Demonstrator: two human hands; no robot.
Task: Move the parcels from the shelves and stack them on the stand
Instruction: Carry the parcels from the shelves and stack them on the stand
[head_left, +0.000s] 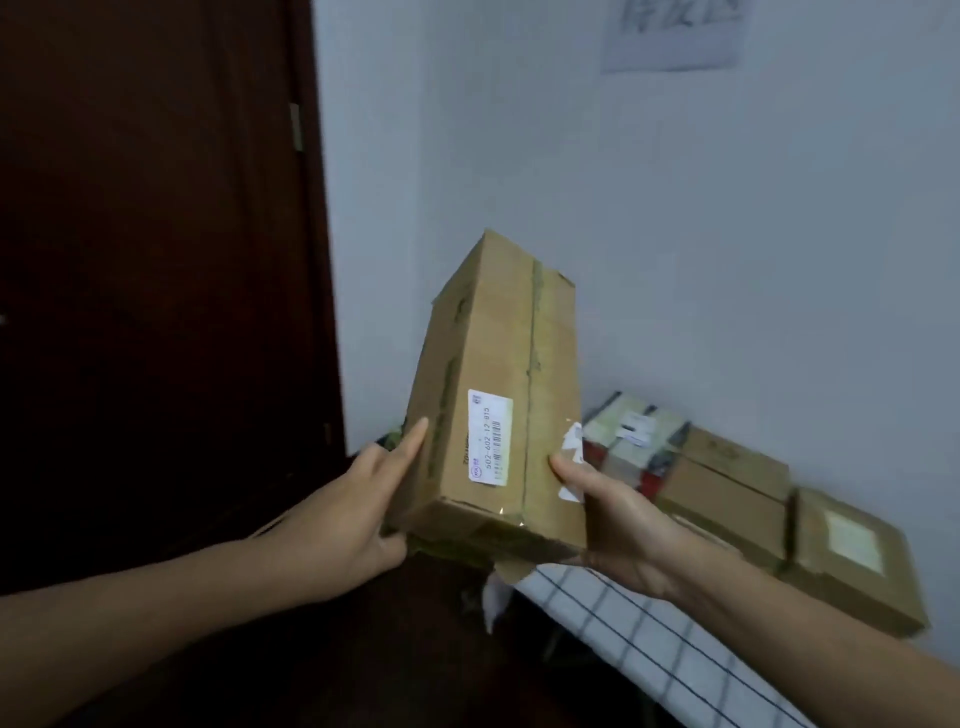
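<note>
Above the near end of the stand (649, 639), a long box (498, 364) is held in the air between both hands, tilted so that its far end rises toward the wall (727, 208). The left hand (337, 519) lies against the box's left side, fingers straight and pressing, palm at the lower corner. The right hand (613, 525) grips the right edge near the bottom. Its thumb lies on the labelled face and the other fingers go round behind, out of sight.

Both hands sit at the near end, so most of the box reaches out beyond them. If the left hand's flat press eases, the far end could probably tip and pull the box out of the grip. A flap (511, 569) hangs loose under the bottom end, and the tape along the seam looks torn. That end might open, or the flap might catch on the checked cloth as the box comes down.

3 parcels lie on the stand along the wall: a wrapped parcel (634, 431) farthest back, a brown parcel (727, 483) just beside it, and a labelled parcel (852, 556) nearest the right edge. Their tops look uneven, so a long box laid across them may rock. A dark door (156, 260) stands close on the left, and a wide swing that way could strike it. A sheet (675, 31) on the wall is too blurred to read.
</note>
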